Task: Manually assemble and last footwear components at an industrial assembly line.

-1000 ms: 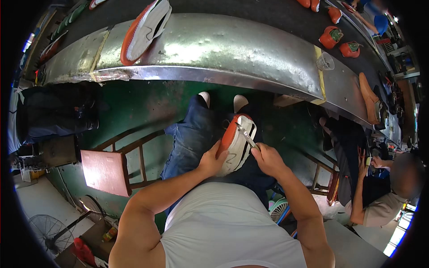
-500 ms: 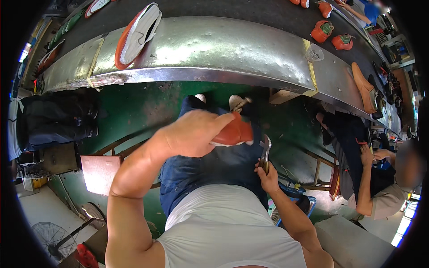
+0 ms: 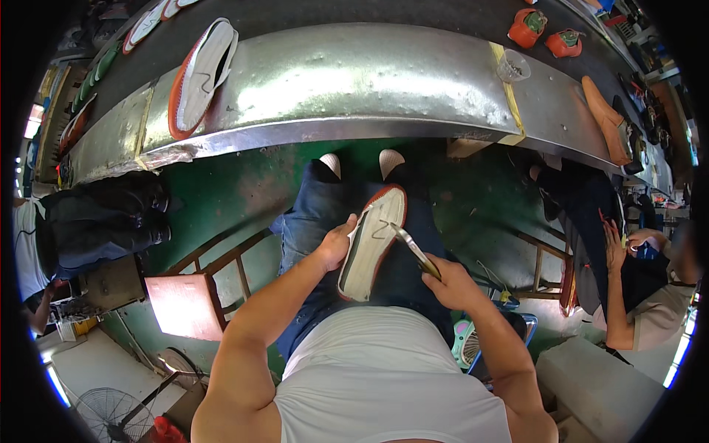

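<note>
An orange-red shoe lies sole up over my lap, its pale sole (image 3: pixel 373 240) turned toward me with a dark mark near the far end. My left hand (image 3: pixel 338 240) is closed on the shoe's left edge; some fingers are hidden beneath it. My right hand (image 3: pixel 450 284) grips a hand tool (image 3: pixel 415 249) with a shiny metal head and a brownish handle. The tool's tip is over the front part of the sole, by the dark mark; whether it touches I cannot tell.
A metal-edged bench (image 3: pixel 354 81) runs across in front, bearing another upturned shoe (image 3: pixel 199 85), a clear cup (image 3: pixel 513 66), a tan shoe (image 3: pixel 604 114) and orange shoes (image 3: pixel 526 29). A wooden stool (image 3: pixel 185 303) stands left. Co-workers sit on both sides; a hand (image 3: pixel 615 244) shows at right.
The shoe has come down from a raised, tilted position to lie sole up over my lap. My left hand has shifted to its edge. The tool has swung left over the sole.
</note>
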